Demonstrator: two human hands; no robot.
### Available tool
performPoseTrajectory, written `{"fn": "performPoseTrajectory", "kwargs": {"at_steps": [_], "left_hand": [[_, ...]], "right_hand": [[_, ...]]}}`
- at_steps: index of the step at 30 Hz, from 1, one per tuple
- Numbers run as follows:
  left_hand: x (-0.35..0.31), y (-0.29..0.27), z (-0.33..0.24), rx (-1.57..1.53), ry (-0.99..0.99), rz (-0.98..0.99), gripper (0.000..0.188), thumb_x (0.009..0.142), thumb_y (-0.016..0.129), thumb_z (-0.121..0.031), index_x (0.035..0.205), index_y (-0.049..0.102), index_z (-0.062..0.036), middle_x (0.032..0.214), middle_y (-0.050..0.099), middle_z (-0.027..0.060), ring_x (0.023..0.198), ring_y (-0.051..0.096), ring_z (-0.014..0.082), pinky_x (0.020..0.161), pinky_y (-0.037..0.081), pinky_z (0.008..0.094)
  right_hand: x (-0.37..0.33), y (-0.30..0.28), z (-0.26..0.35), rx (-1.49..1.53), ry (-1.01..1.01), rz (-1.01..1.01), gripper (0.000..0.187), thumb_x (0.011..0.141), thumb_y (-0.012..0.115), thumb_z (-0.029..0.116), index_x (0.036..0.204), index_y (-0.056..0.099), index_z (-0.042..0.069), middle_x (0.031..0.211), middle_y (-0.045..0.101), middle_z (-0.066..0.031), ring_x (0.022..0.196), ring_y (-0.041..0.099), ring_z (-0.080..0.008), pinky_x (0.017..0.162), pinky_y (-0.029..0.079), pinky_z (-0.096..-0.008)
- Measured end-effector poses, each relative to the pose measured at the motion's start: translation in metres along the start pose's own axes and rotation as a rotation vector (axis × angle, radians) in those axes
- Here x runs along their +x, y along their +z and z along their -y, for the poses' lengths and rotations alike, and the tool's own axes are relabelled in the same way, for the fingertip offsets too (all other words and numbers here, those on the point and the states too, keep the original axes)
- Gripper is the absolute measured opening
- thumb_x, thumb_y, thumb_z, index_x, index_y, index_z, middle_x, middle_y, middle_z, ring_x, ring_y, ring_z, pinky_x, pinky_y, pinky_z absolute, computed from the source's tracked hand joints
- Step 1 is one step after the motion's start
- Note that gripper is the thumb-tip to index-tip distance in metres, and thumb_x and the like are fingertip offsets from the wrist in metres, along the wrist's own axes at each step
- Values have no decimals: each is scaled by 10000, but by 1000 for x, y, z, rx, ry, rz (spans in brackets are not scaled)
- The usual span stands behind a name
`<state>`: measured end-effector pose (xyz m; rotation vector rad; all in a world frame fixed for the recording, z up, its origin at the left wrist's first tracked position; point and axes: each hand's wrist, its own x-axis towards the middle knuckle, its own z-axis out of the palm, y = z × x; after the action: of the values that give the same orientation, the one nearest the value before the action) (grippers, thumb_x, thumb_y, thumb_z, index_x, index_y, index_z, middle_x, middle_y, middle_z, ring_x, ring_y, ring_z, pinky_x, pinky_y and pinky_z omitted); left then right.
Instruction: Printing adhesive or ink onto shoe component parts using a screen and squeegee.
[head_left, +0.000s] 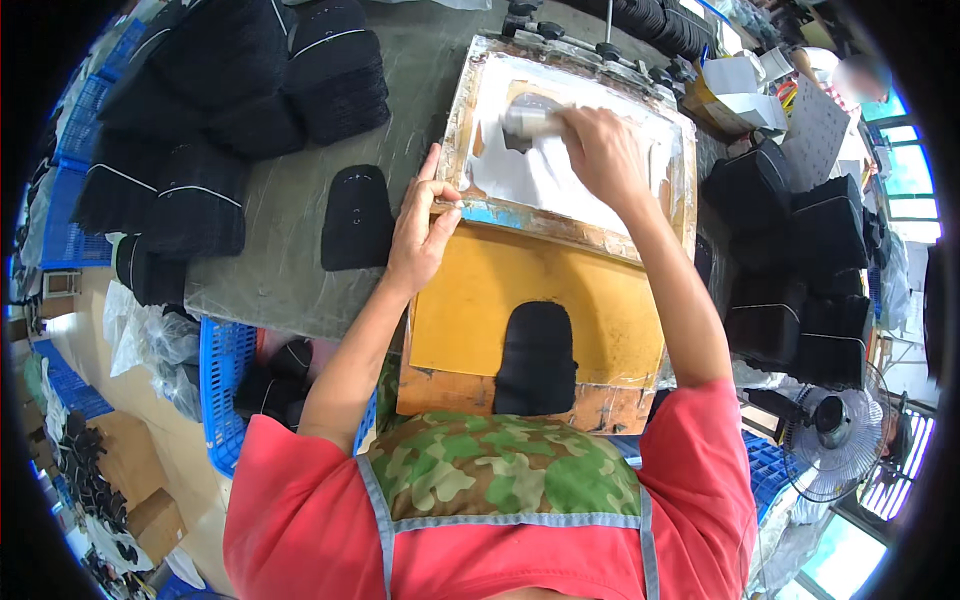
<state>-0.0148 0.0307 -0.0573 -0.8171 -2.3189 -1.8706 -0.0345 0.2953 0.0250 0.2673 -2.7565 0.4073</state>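
Note:
A wood-edged printing screen sits tilted over a yellow board, its mesh smeared with white paste. My left hand grips the screen's near left corner, thumb below and fingers along the side. In my right hand, closed, is a pale squeegee, blurred by motion, touching the mesh near a dark rounded patch. A black rounded fabric piece lies on the board's near part. Left of the screen, another black piece with small pale marks rests on the grey table.
Tall stacks of black pieces stand at the far left, and more stacks on the right. Metal clamps hold the screen's far edge. A blue basket stands below left; a fan is at the right. Another person is far right.

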Motion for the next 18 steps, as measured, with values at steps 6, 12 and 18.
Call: {"fn": "performPoseTrajectory", "kwargs": {"at_steps": [6,12,18], "left_hand": [[0,0,-1,30,29,-4,104,930,536,-103,1019,519,-51,1568,267,272,1415,364,357,1113,310,418],[9,7,-5,2,18,47,103,935,523,-105,1017,514,-44,1582,265,239,1402,387,353,1098,335,407],[0,-2,-2,24,4,15,87,953,497,-115,1017,504,-56,1602,252,199,1401,377,263,1088,326,357]], "right_hand": [[-42,-77,-47,-52,54,248,360,770,654,-7,1102,696,125,975,710,-123,886,676,-338,787,539,-413],[-21,-48,-111,-176,265,-61,284,824,635,139,1098,677,82,951,695,-176,881,659,-383,775,522,-450],[-91,-63,-17,-36,218,43,258,811,624,59,1052,690,124,893,681,-101,904,635,-313,783,516,-423]]}}
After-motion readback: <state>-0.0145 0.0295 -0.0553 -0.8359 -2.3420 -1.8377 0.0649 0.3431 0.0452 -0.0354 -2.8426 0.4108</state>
